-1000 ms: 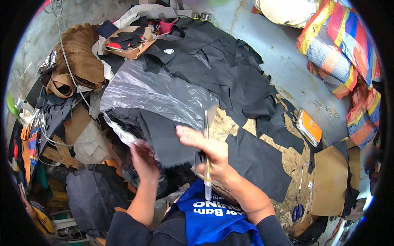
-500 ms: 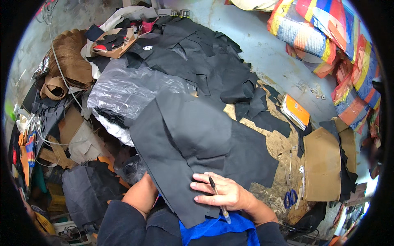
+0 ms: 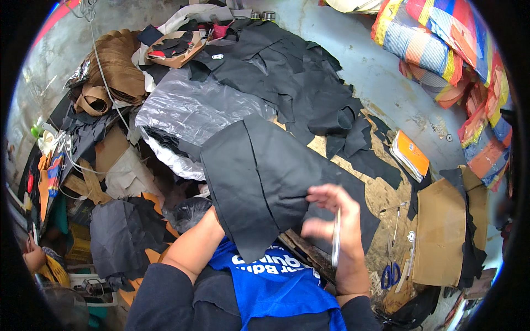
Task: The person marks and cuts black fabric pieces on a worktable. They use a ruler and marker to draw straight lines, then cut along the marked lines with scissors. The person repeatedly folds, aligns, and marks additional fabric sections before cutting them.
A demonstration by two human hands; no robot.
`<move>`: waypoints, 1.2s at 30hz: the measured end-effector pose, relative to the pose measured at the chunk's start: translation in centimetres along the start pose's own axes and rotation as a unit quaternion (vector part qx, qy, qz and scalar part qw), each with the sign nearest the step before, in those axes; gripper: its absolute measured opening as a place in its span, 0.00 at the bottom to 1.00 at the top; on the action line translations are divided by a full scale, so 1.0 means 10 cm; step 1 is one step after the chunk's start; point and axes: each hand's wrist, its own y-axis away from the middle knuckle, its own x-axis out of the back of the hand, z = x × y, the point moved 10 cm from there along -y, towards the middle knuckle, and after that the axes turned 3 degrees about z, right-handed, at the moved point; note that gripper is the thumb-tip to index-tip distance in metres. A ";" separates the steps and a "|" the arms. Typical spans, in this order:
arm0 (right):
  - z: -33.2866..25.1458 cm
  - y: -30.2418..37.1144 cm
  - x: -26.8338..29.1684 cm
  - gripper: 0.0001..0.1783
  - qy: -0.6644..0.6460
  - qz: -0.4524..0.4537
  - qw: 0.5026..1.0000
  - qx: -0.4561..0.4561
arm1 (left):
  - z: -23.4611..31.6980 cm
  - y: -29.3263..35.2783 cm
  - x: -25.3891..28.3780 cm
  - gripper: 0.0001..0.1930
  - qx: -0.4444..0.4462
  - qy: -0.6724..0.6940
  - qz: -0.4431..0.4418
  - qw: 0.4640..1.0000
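A black sheet [image 3: 229, 171], leather-like, with a dark crease or overlapping edge down its middle, lies in front of me. My left forearm reaches beneath it, and the sheet hides my left hand. My right hand [image 3: 348, 237] is raised beside the sheet's right edge, somewhat smeared by motion, its thumb and forefinger apart. A pen [image 3: 336, 243] is held upright against its palm. Another black piece [image 3: 353, 196] lies under and to the right of the sheet. Below it, a blue apron [image 3: 276, 292] covers my lap.
Black material [image 3: 287, 71] is heaped at the back, beside clear plastic wrapping [image 3: 193, 105]. To the right are blue-handled scissors [image 3: 390, 275], an orange notebook [image 3: 411, 153] and cardboard [image 3: 439, 231]. Brown rolled material [image 3: 113, 69] stands at the far left. Another person's hand [image 3: 34, 256] shows at the left rim.
My right hand has lifted off the sheet and moved right, turning the pen upright. The sheet has shifted up and its near part has folded away, uncovering more of the blue apron. The view has shifted slightly.
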 end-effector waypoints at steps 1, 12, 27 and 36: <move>0.35 -0.01 0.19 0.47 -0.026 0.125 0.985 -0.120 | -0.01 0.01 -0.01 0.32 -0.001 -0.003 -0.002 1.000; 0.51 -0.12 0.62 0.12 -0.226 0.226 0.945 0.065 | -0.03 -0.01 -0.46 0.31 -0.079 0.013 -0.005 0.997; 1.10 0.02 1.73 0.11 0.220 0.416 0.881 -0.046 | -0.17 -0.30 0.78 0.20 0.064 -0.183 0.179 0.965; 1.48 0.04 1.91 0.17 -0.295 0.409 0.862 -0.052 | -0.14 -0.37 0.55 0.35 0.072 0.036 -0.020 0.997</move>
